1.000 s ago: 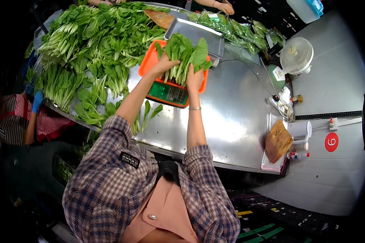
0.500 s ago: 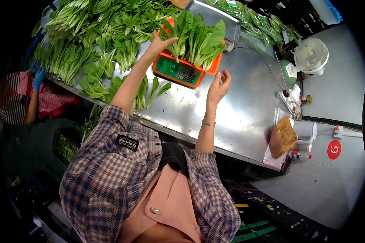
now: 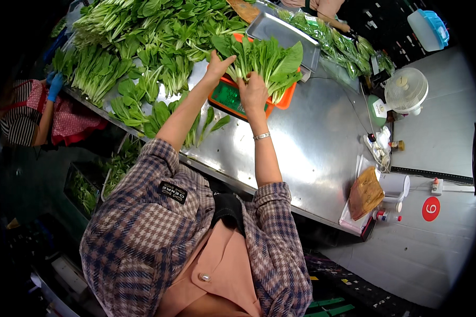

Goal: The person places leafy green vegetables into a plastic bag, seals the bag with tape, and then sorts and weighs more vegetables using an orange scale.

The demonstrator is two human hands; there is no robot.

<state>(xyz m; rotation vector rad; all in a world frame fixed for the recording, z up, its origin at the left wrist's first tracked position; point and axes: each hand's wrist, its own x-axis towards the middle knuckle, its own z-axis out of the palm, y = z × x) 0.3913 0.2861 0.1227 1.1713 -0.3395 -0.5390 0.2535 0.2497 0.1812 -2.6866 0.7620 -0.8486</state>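
Note:
A bunch of leafy greens lies in the orange tray of a digital scale with a green display. My right hand reaches over the scale's front, its fingers closed on the stems at the near side of the bunch. At the left end of the tray, my left hand has thumb and forefinger apart, the thumb against the stems; leaves hide some of its fingers. Several loose leafy greens lie on the metal table left of the scale.
A large heap of greens fills the table's far left. Behind the scale sit a metal tray and bagged greens. A fan and a brown packet are at right. Co-worker's blue-gloved hands are at left.
My right hand has moved left from beside the scale onto the stems in the tray. My left hand stays by the tray's left end. Another person has come into view at the far side.

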